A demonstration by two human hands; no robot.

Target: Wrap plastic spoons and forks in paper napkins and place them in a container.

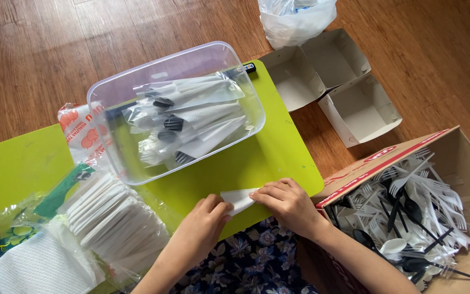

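My left hand [205, 224] and my right hand [288, 202] both press on a small folded white napkin [239, 198] at the near edge of a lime-green mat [278, 147]. Each hand pinches one end of the napkin. Above them on the mat stands a clear plastic tub [110, 103] holding several packed sets of cutlery and napkin in clear sleeves [189, 122]. A stack of folded white napkins [116, 223] in clear plastic lies left of my left hand.
A cardboard box [376, 166] full of white and black plastic forks and spoons [409, 212] sits at right. Two empty white paper trays [333, 81] and a clear plastic bag [295, 19] lie on the wooden floor beyond. More tissue paper [39, 267] lies at lower left.
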